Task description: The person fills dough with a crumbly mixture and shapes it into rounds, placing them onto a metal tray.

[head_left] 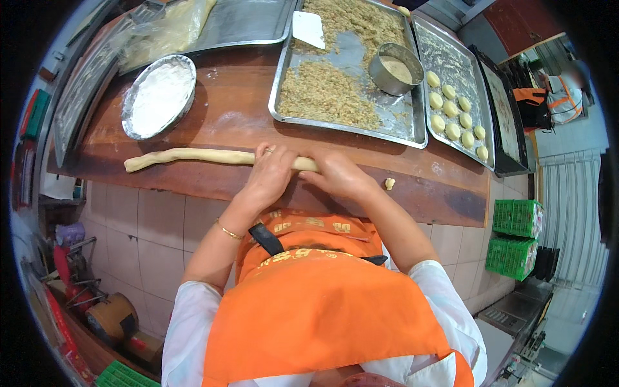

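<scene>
The long, pale dough rope (206, 155) runs left to right along the brown wooden table (225, 84)'s near side. The left hand (272, 169), nearer its free left stretch, and right hand (338, 173) curl fingers over its right end.

Dough rope (200, 155) on wooden table (235, 84)

Left hand (272, 171) and right hand (338, 173) curl over its right end. Beyond, I see a bowl (126, 119) of white powder (161, 95), a tray (351, 48) of crumbly mixture (322, 93), another tray (461, 71) of pale dough balls (436, 100).
</scene>
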The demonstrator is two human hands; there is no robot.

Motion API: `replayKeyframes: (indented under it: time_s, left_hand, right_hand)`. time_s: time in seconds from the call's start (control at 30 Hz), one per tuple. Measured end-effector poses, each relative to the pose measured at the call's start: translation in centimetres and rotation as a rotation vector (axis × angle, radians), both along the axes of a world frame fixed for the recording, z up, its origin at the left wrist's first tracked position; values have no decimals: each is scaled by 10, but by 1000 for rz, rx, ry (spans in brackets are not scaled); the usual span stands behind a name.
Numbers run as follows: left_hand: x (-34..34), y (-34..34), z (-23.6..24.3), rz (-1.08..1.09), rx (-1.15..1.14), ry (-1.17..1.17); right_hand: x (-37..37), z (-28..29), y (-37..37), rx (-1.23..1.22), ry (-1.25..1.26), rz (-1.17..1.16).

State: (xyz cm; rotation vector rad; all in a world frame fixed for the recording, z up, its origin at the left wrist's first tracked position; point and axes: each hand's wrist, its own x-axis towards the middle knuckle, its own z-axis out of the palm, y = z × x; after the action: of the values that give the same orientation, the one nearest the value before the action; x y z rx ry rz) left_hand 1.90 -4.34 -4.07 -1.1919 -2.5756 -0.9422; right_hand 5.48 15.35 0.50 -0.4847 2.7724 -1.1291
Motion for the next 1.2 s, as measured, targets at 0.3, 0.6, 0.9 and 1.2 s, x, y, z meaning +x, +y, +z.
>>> replayKeyframes:
  time_s: [0.3,0.6,0.9,1.2]
  left_hand:
    - [7,10,-7,49,-221,146]
    - [11,27,-12,114,-174,252]
    - [23,15,20,202,-95,160]
    - [31,61,9,186,-119,33]
  right_hand:
    - [7,-20,-16,344,178,-1]
    - [16,-3,3,-733,-534,-147]
    - [56,-32,13,673,428,-103]
    - [79,-17,67,542,401,-381]
